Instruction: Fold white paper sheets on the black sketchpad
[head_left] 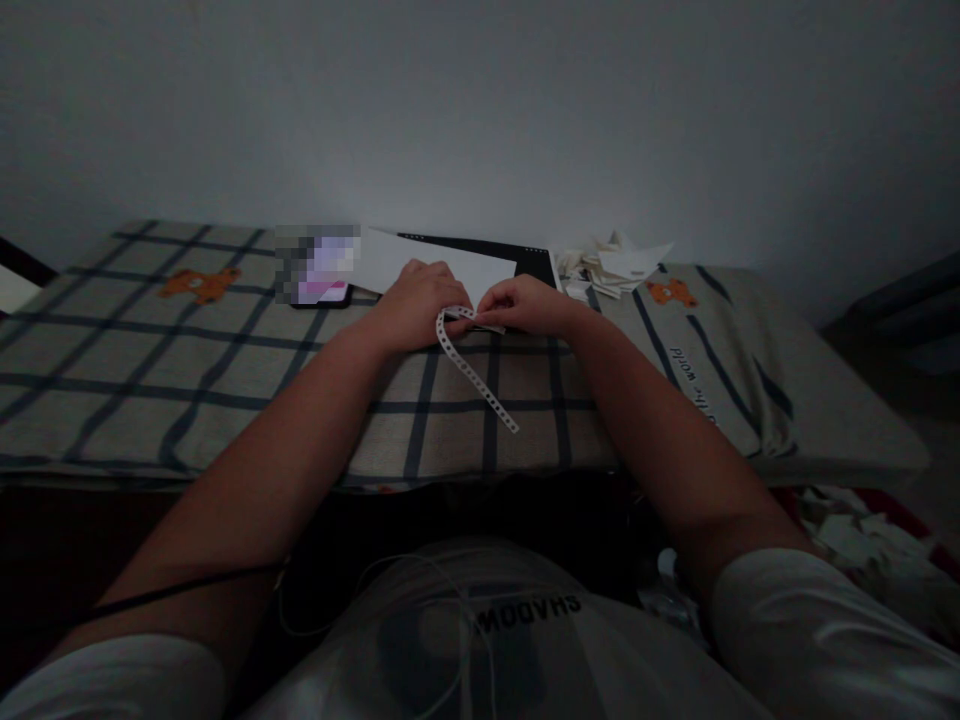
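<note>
A white paper strip [480, 383] with a row of dark holes along it curls over near my fingertips, and its loose end hangs down onto the checked cloth. Closed around its upper part is my left hand [424, 303], the strip looping past the thumb. My right hand [531, 303] pinches with thumb and forefinger close beside the left fingertips, at the strip's upper end. Beyond the hands lies a white sheet [450, 256], partly covered by my left hand. Under that sheet, a black sheet [534, 264] with small holes along its far edge shows on the right.
The checked cloth [225, 355] covers a low bench against the wall. A phone [321, 300], partly pixelated, lies left of the sheets. White paper scraps [611, 268] are heaped to the right. More scraps fill a red container [877, 540] at lower right. A thin white cable crosses my shirt.
</note>
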